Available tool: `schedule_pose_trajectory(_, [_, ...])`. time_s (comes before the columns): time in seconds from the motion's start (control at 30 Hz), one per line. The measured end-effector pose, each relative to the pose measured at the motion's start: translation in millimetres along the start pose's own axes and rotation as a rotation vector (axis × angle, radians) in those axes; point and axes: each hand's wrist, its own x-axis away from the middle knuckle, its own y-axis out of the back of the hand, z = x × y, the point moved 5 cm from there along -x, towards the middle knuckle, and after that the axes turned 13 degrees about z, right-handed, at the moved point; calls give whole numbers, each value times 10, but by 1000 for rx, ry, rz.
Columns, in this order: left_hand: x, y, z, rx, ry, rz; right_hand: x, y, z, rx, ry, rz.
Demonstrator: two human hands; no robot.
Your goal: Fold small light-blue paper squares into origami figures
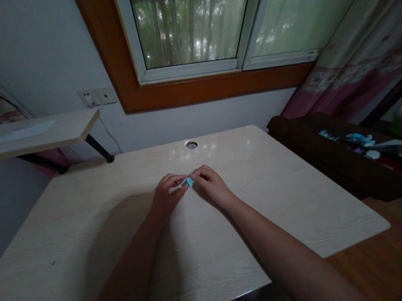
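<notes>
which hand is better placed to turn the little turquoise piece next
Probably the right hand: its fingers are at the right side of the small, bent turquoise piece, while the left hand seems to steady the opposite side. Exact right-hand contact is too small to tell.

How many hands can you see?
2: the left hand is on the left of the small turquoise piece, and the right hand is on its right, both with fingertips at it. No other hands show.
</notes>
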Motion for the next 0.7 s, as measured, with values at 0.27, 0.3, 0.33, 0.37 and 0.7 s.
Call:
schedule_pose_trajectory(0.27, [-7,10,-13,31,44,-10,7,-47,52,-2,7,73])
schedule_pose_trajectory(0.3, [-5,15,-5,51,54,-16,6,-48,49,-1,8,73])
schedule_pose_trajectory(0.33, [-3,20,5,70,67,-22,6,-49,47,2,10,73])
schedule_pose_trajectory(0.37, [-1,26,15,85,87,-28,7,-50,45,6,11,72])
schedule_pose_trajectory(0.7, [13,90,110,219,371,-131,47,-96,49,-83,-5,61])
